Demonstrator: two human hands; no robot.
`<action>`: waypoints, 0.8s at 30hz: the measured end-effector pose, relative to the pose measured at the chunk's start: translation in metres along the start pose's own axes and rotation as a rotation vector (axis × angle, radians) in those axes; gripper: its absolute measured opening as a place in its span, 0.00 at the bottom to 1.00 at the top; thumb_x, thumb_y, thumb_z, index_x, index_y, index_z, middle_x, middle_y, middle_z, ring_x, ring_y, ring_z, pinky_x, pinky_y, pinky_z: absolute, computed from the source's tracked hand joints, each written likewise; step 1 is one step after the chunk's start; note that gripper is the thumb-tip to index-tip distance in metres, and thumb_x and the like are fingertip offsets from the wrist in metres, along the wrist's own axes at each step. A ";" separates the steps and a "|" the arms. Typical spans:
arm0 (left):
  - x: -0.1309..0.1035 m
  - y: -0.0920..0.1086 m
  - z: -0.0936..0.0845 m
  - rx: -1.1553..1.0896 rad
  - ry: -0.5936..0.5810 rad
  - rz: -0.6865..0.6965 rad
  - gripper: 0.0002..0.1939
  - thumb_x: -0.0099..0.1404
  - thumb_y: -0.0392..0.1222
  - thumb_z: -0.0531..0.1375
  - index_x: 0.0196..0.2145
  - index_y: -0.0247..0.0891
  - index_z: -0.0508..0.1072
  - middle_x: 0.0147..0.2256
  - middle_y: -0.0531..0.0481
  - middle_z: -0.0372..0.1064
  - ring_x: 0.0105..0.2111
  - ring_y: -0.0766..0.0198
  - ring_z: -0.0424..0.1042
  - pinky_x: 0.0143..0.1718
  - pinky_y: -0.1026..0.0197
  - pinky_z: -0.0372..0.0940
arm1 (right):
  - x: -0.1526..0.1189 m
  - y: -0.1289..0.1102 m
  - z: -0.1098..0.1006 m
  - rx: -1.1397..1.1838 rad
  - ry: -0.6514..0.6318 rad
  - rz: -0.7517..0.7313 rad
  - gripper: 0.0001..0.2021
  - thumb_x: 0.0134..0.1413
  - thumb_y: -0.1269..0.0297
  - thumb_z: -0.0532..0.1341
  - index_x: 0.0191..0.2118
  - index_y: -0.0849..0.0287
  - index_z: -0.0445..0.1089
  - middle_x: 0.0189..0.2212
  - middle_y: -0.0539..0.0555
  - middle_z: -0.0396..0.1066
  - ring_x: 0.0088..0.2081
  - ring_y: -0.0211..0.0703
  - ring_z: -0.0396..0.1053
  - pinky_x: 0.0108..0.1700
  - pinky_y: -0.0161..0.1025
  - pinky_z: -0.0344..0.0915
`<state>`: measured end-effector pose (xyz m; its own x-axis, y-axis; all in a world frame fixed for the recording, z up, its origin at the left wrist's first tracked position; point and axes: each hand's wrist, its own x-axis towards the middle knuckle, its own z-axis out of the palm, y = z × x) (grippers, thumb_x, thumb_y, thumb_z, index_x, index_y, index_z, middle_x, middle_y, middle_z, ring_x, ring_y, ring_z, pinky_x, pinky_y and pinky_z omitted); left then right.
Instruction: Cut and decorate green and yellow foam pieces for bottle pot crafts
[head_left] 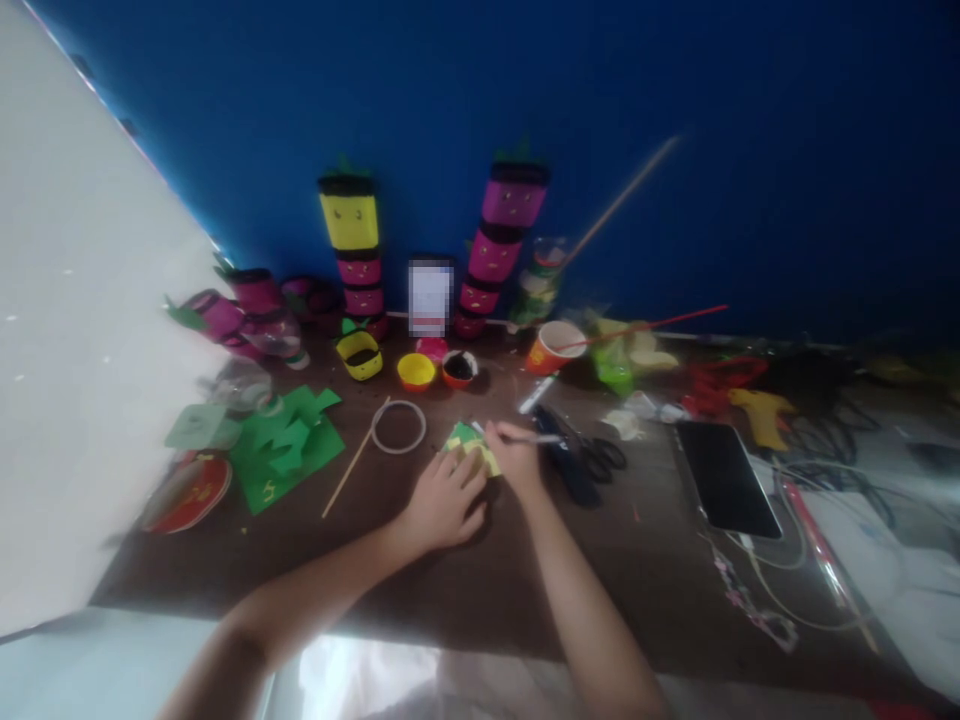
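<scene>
My right hand [514, 458] pinches a slim light-coloured pen [541, 438], its front end down at a small piece of yellow and green paper [491, 462]. Flat on that paper lies my left hand [450, 497], fingers spread and pressing it to the table. The left fingers cover much of the paper, and blur hides any marks on it. A clear ring [399, 428] and a thin wooden stick [352, 465] lie left of the paper. Scissors [604, 460] with dark handles rest just right of my right hand.
Stacked purple and yellow face cups [499, 255] stand along the blue wall. A yellow paint cup [416, 372], a dark paint cup [459, 370] and a paper cup [555, 347] are behind my hands. Green paper [300, 460] lies left; a black phone [727, 478] with cables and a yellow glue gun [761, 415] lie right.
</scene>
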<state>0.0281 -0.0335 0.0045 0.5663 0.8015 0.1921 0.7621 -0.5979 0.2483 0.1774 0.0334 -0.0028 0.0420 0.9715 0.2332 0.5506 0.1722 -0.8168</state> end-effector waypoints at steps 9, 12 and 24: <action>0.000 0.000 0.000 -0.015 0.004 -0.001 0.24 0.60 0.49 0.52 0.53 0.38 0.63 0.57 0.43 0.56 0.55 0.46 0.54 0.54 0.48 0.53 | 0.001 -0.004 -0.002 0.031 0.019 0.039 0.18 0.49 0.61 0.55 0.13 0.60 0.55 0.11 0.44 0.51 0.18 0.32 0.51 0.22 0.31 0.50; -0.001 0.000 0.001 -0.025 0.012 -0.002 0.25 0.59 0.49 0.53 0.53 0.39 0.63 0.57 0.43 0.56 0.54 0.46 0.56 0.53 0.47 0.53 | 0.001 -0.001 -0.004 0.069 0.065 0.080 0.19 0.52 0.58 0.54 0.14 0.60 0.61 0.11 0.45 0.55 0.18 0.33 0.54 0.22 0.31 0.53; 0.004 -0.007 -0.001 -0.193 0.196 -0.077 0.12 0.59 0.40 0.53 0.39 0.35 0.68 0.49 0.37 0.59 0.48 0.52 0.61 0.47 0.50 0.61 | 0.003 0.011 -0.020 -0.017 0.254 -0.099 0.12 0.55 0.62 0.53 0.41 0.60 0.68 0.34 0.57 0.70 0.35 0.43 0.68 0.39 0.40 0.66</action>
<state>0.0248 -0.0266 0.0048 0.4233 0.8396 0.3404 0.7164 -0.5402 0.4415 0.2002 0.0346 -0.0007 0.1937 0.8779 0.4378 0.5765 0.2592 -0.7749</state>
